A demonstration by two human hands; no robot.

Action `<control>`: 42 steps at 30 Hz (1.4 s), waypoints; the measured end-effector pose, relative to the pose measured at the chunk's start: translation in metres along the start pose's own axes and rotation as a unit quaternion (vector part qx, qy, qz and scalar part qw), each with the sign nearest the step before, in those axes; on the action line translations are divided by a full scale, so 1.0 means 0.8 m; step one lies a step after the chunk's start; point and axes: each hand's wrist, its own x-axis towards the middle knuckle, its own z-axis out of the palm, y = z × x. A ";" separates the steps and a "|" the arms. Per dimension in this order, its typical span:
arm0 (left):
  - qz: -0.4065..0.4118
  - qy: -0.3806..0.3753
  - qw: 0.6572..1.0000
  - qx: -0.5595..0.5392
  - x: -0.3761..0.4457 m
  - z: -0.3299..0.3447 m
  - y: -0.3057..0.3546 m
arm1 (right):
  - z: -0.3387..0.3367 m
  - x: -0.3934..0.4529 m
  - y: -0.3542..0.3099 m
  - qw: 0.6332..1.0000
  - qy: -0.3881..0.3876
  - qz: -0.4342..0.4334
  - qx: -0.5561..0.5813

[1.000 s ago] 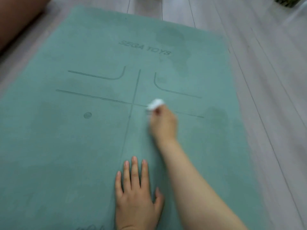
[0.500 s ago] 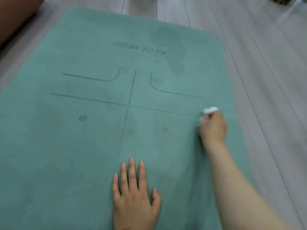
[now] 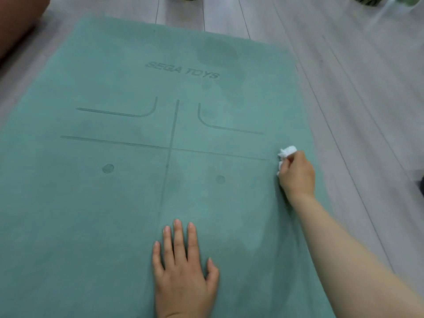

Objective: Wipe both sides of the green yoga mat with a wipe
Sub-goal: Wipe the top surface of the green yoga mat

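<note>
Grey plank flooring [image 3: 344, 88] fills the background, its boards running away from the camera, and the green mat [image 3: 114, 214] lies flat on it. Its long axis runs from the near edge of the view up toward the far end, leaning a little to the right; the far short edge sits near the top, and the near end passes out of view at the bottom. Printed lettering (it reads "SEGA TOYS") sits near the far end, and below it are alignment lines: a long centre line along the mat's length, a cross line, two curved corner marks and two dots. Darker patches show on the surface, around the lettering and lower down, near the centre line.

The left hand [image 3: 183, 274] lies palm down on the mat near the bottom of the view, fingers straight and slightly spread, pointing up the mat, holding nothing.

The right hand [image 3: 297, 174] is out at the mat's right edge, level with the cross line's end. Its fingers are curled round a crumpled white wipe [image 3: 285, 153], which bulges out past the fingertips and touches the mat.

A brown object [image 3: 16, 21] fills the top left corner, and dark striped items [image 3: 364, 0] show at the top edge.
</note>
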 end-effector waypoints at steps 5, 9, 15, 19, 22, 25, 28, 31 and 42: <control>0.007 -0.031 0.999 -0.011 -0.002 -0.005 0.001 | -0.022 -0.020 0.061 0.989 0.037 0.137 0.025; 0.009 -0.067 0.998 0.000 0.001 -0.009 0.003 | -0.003 -0.064 0.040 0.992 0.050 0.076 0.090; 0.007 -0.097 0.995 0.026 -0.001 -0.012 0.003 | 0.005 -0.081 0.032 0.997 0.046 0.011 0.058; 0.041 -0.124 0.991 0.029 0.010 -0.015 -0.005 | 0.007 -0.078 0.029 0.998 0.036 0.016 0.042; 0.073 -0.128 0.989 0.019 0.046 -0.023 -0.019 | 0.003 -0.078 0.028 0.999 0.032 0.022 0.037; 0.045 -0.158 0.986 0.006 0.097 -0.038 -0.035 | 0.001 -0.079 0.026 0.999 0.021 0.029 0.041; 0.050 -0.162 0.985 0.021 0.143 -0.047 -0.050 | 0.000 -0.079 0.026 0.997 0.021 0.027 0.065; 0.089 -0.171 0.980 0.041 0.190 -0.050 -0.064 | -0.003 -0.080 0.030 0.992 0.026 0.038 0.117; 0.262 -0.175 0.932 0.177 0.489 -0.071 -0.161 | 0.003 -0.074 0.014 0.998 0.030 0.060 0.005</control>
